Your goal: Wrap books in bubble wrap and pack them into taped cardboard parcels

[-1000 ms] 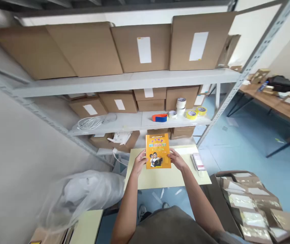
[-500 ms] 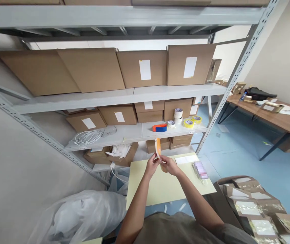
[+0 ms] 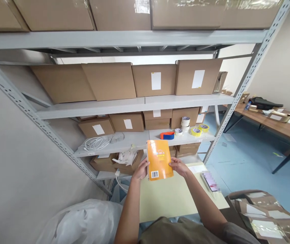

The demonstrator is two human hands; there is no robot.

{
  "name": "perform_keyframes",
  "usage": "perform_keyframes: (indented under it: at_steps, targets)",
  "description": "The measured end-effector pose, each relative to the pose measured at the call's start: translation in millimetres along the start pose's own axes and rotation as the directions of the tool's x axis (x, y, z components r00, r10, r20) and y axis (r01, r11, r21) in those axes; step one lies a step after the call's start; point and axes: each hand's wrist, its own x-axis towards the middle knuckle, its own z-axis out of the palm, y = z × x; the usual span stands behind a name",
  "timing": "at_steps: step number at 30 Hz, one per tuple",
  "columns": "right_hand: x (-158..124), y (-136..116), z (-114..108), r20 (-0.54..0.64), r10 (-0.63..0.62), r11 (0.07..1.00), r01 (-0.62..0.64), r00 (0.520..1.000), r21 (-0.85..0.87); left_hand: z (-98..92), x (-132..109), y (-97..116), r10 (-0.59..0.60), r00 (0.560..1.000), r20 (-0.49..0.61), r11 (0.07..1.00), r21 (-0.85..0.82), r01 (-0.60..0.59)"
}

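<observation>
An orange book [image 3: 159, 161] with a barcode at its lower left faces me, raised above the pale yellow tabletop [image 3: 170, 200]. My left hand [image 3: 141, 169] grips its left edge, fingers closed. On the opposite edge, my right hand [image 3: 179, 166] pinches the cover. A flat, phone-like item [image 3: 209, 181] lies to the right on the tabletop, its face blurred. Behind it is a white sheet of paper [image 3: 197, 168].
On the shelf ahead sit an orange-and-blue tape dispenser [image 3: 167, 135], white tape rolls [image 3: 185, 123], yellow tape rolls [image 3: 196, 131] and a coiled white cable [image 3: 97, 143]. Wrapped parcels [image 3: 264, 217] fill a container at lower right. A white plastic bag [image 3: 83, 220] bulges at lower left.
The book was seen nearly edge-on with both hands close together at it. Now its orange cover is turned toward me and the hands are apart on opposite edges. The view has tilted up.
</observation>
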Motion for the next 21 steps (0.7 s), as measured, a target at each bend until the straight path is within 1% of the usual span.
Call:
perform_keyframes:
  at_steps: [2, 5, 7, 9, 11, 14, 15, 17, 18, 19, 20, 21]
  targets:
    - [-1.6, -3.1, 0.0, -0.048, -0.050, 0.998, 0.052, 0.998, 0.035, -9.2, 5.7, 3.1, -0.052, 0.998, -0.036, 0.992, 0.110, 0.056]
    - [-4.2, -6.6, -2.3, -0.108, -0.073, 0.997, 0.075, 0.991, 0.014, -21.8, 13.6, 5.8, -0.096, 0.990, -0.100, 0.964, 0.238, 0.118]
    - [-5.4, -8.9, -3.5, -0.120, -0.082, 0.997, 0.081, 0.989, -0.013, -25.4, 16.9, 5.3, -0.087, 0.992, -0.093, 0.965, 0.241, 0.107]
    - [-6.6, -11.5, -4.0, -0.123, -0.090, 0.996, 0.086, 0.988, -0.033, -25.2, 19.1, 3.2, -0.073, 0.995, -0.068, 0.971, 0.222, 0.086]
    - [-8.4, -14.6, -4.7, -0.105, -0.083, 0.996, 0.080, 0.991, -0.027, -23.5, 21.6, -0.2, -0.069, 0.996, -0.063, 0.973, 0.217, 0.081]
    - [-12.9, -20.3, -8.1, -0.029, -0.059, 0.997, 0.060, 0.998, 0.040, -21.4, 28.8, -7.4, -0.048, 0.993, -0.105, 0.969, 0.235, 0.072]
    - [-14.5, -22.4, -9.5, -0.007, -0.056, 0.997, 0.056, 0.998, 0.060, -20.5, 32.1, -10.5, -0.028, 0.990, -0.138, 0.966, 0.251, 0.062]
    - [-17.0, -27.0, -11.3, -0.006, -0.061, 0.996, 0.062, 0.998, 0.071, -16.2, 38.6, -18.3, 0.042, 0.969, -0.245, 0.948, 0.315, 0.039]
    - [-17.7, -29.1, -10.8, -0.024, -0.069, 0.996, 0.071, 0.997, 0.060, -11.8, 41.4, -22.9, 0.084, 0.951, -0.299, 0.933, 0.359, 0.031]
    - [-17.8, -30.8, -8.9, -0.044, -0.080, 0.996, 0.082, 0.996, 0.040, -5.5, 43.5, -28.1, 0.118, 0.937, -0.330, 0.916, 0.400, 0.025]
    - [-17.5, -31.8, -5.4, -0.054, -0.094, 0.995, 0.094, 0.994, 0.012, 3.0, 44.9, -33.7, 0.134, 0.935, -0.328, 0.905, 0.426, 0.019]
    - [-16.8, -31.9, -0.3, -0.049, -0.110, 0.994, 0.109, 0.993, -0.020, 13.1, 45.6, -39.4, 0.132, 0.947, -0.292, 0.901, 0.434, 0.009]
